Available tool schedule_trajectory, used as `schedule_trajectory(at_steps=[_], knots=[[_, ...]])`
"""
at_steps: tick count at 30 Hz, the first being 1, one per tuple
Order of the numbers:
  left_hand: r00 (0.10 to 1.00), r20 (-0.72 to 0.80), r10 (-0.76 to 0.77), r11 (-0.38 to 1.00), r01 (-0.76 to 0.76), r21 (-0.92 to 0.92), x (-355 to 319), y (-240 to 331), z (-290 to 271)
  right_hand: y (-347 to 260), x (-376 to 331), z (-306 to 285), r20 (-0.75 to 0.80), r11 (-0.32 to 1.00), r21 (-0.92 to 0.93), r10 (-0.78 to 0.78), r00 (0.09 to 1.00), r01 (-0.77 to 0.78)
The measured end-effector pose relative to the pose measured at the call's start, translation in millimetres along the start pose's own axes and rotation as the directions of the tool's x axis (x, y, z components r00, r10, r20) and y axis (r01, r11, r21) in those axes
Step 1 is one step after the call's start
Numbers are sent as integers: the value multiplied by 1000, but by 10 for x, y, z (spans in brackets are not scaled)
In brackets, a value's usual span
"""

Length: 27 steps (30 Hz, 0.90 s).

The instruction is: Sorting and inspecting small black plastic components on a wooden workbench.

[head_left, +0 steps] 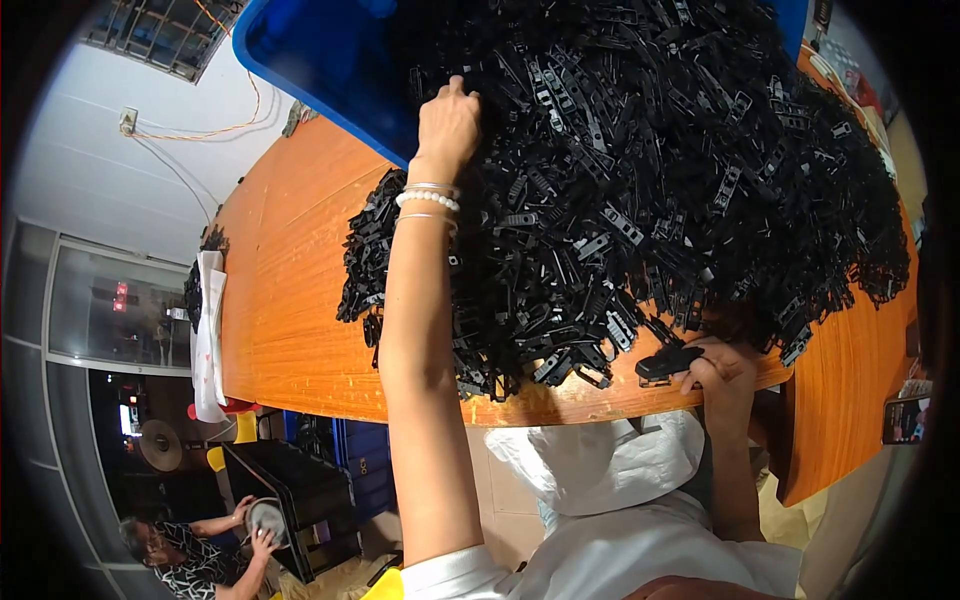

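Observation:
My left hand (449,124), with bracelets at the wrist, reaches far forward over the edge of the blue bin (300,95) and the heap of small black plastic parts (640,170). Its fingers are curled down, and the fingertips are hidden. Close to the table's front edge, my right hand (722,372) is closed around a black plastic part (668,364), pinched between thumb and fingers. The loose parts are long, slotted clip-like pieces, piled in the tipped bin and spilling across the wooden table (300,290).
A white plastic bag (600,460) hangs at my lap below the table edge. At the lower left a person (190,555) handles a round grey object (266,522) beside dark crates (290,490). A phone (906,420) stands at the far right.

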<state>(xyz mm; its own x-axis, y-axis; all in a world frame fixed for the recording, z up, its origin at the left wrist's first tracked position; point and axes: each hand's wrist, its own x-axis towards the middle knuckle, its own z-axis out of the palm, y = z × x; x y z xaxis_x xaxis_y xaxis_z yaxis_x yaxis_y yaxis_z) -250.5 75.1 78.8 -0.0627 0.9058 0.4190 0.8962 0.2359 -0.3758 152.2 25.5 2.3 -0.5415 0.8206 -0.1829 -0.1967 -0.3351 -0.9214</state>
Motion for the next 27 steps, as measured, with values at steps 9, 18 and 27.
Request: schedule_trajectory(at_steps=[9,18,27], knots=[[996,-66,55,997,-58,-46,4,12,-23,-46,-10,23,4,998,-59,8,1000,-7],[987,-47,152,988,-150,29,28,1,14,-71,-103,-58,-24,1000,-25,10,1000,-10],[859,191,-475,-159,130,-979,-457,797,-761,-121,-38,-127,-120,995,-99,-15,993,3]])
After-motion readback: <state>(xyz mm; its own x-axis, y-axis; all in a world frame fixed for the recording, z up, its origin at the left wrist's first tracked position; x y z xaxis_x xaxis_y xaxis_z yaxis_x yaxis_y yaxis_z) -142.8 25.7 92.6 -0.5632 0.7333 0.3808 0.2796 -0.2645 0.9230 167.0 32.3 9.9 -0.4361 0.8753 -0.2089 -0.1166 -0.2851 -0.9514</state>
